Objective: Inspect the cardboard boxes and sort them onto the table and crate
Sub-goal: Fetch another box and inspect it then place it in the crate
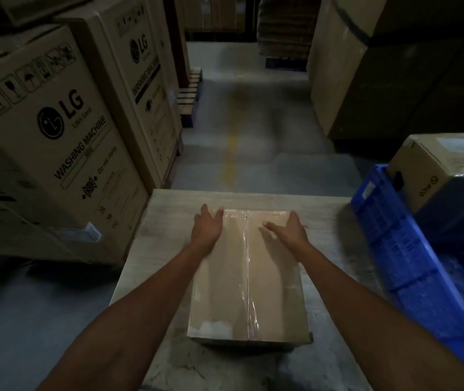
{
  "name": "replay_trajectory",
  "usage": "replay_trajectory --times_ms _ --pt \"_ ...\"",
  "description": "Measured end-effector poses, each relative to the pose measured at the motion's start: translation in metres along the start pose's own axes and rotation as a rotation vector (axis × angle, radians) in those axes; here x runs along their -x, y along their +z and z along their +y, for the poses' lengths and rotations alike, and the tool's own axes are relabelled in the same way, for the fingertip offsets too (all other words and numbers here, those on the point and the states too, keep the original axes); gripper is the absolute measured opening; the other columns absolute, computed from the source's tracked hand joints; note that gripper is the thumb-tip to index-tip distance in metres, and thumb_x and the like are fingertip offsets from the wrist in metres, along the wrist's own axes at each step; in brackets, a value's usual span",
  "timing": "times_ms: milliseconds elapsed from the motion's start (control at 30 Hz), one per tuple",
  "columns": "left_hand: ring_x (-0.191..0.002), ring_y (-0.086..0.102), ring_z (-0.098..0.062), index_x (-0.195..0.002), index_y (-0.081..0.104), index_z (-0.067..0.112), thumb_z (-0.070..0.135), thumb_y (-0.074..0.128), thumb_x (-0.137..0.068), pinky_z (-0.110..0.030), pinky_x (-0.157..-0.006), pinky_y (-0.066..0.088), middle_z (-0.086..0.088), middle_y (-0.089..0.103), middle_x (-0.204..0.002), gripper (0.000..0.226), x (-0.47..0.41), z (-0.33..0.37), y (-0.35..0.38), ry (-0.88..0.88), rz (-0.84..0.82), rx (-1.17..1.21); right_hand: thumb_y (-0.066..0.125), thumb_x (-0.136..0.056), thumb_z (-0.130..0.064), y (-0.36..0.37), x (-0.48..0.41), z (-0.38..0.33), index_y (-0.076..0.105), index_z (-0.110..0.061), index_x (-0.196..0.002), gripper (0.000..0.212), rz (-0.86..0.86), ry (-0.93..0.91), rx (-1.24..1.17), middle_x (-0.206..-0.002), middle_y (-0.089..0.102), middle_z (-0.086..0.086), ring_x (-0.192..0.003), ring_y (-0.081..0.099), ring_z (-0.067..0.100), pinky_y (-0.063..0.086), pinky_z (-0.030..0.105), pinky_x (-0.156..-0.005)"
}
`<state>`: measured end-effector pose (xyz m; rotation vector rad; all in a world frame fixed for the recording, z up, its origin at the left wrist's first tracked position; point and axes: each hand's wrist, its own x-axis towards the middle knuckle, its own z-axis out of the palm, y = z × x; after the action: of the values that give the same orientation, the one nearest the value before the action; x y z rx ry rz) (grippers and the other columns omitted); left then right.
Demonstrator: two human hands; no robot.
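Note:
A taped cardboard box [249, 280] lies flat on the light wooden table [163, 244], its clear tape seam running away from me. My left hand [206, 225] rests open on the box's far left corner, fingers spread over the edge. My right hand [288, 230] hovers open over the far right part of the top, fingers apart; I cannot tell if it touches. To the right stands a blue plastic crate [411, 258] with another cardboard box [433, 170] in it.
Tall washing machine cartons [53, 142] stand stacked close on the left of the table. Large cartons [366, 66] fill the right back. A grey floor aisle [239, 122] with a yellow line runs ahead, with pallets [189, 94] at its left.

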<state>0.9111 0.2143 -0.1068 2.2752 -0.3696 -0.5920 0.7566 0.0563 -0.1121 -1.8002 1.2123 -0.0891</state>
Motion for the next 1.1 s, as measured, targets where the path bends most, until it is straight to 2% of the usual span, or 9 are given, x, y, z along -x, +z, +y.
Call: replay_trajectory --times_ms 67,200,300,467,567,800,900,1000,1100 --pt "-0.139 0.04 -0.037 -0.153 0.033 0.011 0.052 0.04 -0.103 -0.042 -0.112 0.033 -0.018 0.04 -0.155 0.065 0.003 0.011 -0.007 -0.039 0.02 0.173 0.079 -0.062 -0.071 -0.008 0.002 -0.004 0.039 -0.011 -0.147 0.112 0.009 0.02 -0.163 -0.147 0.051 0.011 -0.135 0.049 0.034 0.046 0.043 -0.106" --pt "-0.13 0.05 -0.034 -0.142 0.049 0.013 0.045 0.043 -0.103 -0.037 -0.104 0.039 -0.014 0.055 -0.143 0.051 0.017 0.032 -0.02 0.028 0.141 0.198 0.067 -0.092 -0.05 -0.024 0.025 -0.03 0.032 -0.015 -0.156 0.081 0.127 -0.061 -0.251 -0.155 0.044 0.008 -0.141 0.042 0.031 0.038 0.036 -0.107" --pt "-0.111 0.059 -0.035 -0.122 0.058 0.014 0.04 0.047 -0.101 -0.04 -0.092 0.046 -0.013 0.065 -0.12 0.035 0.029 0.054 -0.037 0.058 0.267 0.247 0.055 -0.099 -0.053 -0.037 0.045 -0.051 0.037 -0.025 -0.155 0.065 0.285 -0.179 -0.235 -0.153 0.048 0.009 -0.138 0.047 0.03 0.039 0.039 -0.109" --pt "-0.09 0.057 -0.024 -0.105 0.053 0.012 0.038 0.056 -0.099 -0.034 -0.073 0.046 -0.002 0.058 -0.095 0.027 0.059 0.084 -0.067 0.093 0.392 0.394 0.054 -0.097 -0.055 -0.048 0.076 -0.075 0.061 -0.027 -0.113 0.033 0.495 -0.275 -0.322 -0.118 0.062 0.007 -0.103 0.06 0.022 0.048 0.031 -0.075" --pt "-0.075 0.05 -0.01 -0.102 0.05 0.011 0.032 0.056 -0.1 -0.021 -0.057 0.034 0.006 0.052 -0.085 0.022 0.079 0.085 -0.074 0.185 0.426 0.378 0.06 -0.096 -0.047 -0.049 0.085 -0.076 0.058 -0.022 -0.102 0.026 0.576 -0.279 -0.345 -0.113 0.06 0.007 -0.101 0.059 0.022 0.05 0.033 -0.077" --pt "-0.079 0.057 -0.015 -0.092 0.044 0.012 0.017 0.053 -0.101 -0.014 -0.055 0.037 -0.005 0.057 -0.088 0.013 0.095 0.035 -0.06 0.375 0.455 0.299 0.068 -0.092 -0.026 -0.028 0.11 -0.057 0.055 -0.016 -0.102 0.019 0.564 -0.288 -0.268 -0.117 0.05 0.006 -0.095 0.05 0.013 0.035 0.013 -0.066" --pt "-0.079 0.056 -0.018 -0.091 0.045 0.013 0.018 0.052 -0.101 -0.022 -0.058 0.041 -0.006 0.055 -0.089 0.012 0.098 0.017 -0.058 0.475 0.466 0.232 0.069 -0.091 -0.024 -0.022 0.121 -0.046 0.055 -0.015 -0.101 0.02 0.567 -0.317 -0.262 -0.116 0.047 0.004 -0.091 0.049 0.012 0.04 0.015 -0.07" --pt "-0.082 0.054 -0.018 -0.091 0.045 0.014 0.017 0.052 -0.101 -0.012 -0.062 0.04 -0.003 0.052 -0.093 0.012 0.103 0.01 -0.056 0.529 0.467 0.193 0.069 -0.091 -0.026 -0.023 0.128 -0.038 0.054 -0.015 -0.102 0.021 0.567 -0.327 -0.223 -0.118 0.048 0.006 -0.095 0.051 0.013 0.04 0.016 -0.068" --pt "-0.11 0.056 -0.025 -0.102 0.052 0.012 0.018 0.052 -0.101 -0.014 -0.082 0.045 -0.007 0.053 -0.115 0.005 0.105 0.011 -0.059 0.562 0.451 0.063 0.067 -0.094 -0.029 -0.029 0.13 -0.039 0.056 -0.015 -0.107 0.022 0.524 -0.314 -0.114 -0.124 0.049 0.006 -0.1 0.054 0.017 0.039 0.016 -0.066"
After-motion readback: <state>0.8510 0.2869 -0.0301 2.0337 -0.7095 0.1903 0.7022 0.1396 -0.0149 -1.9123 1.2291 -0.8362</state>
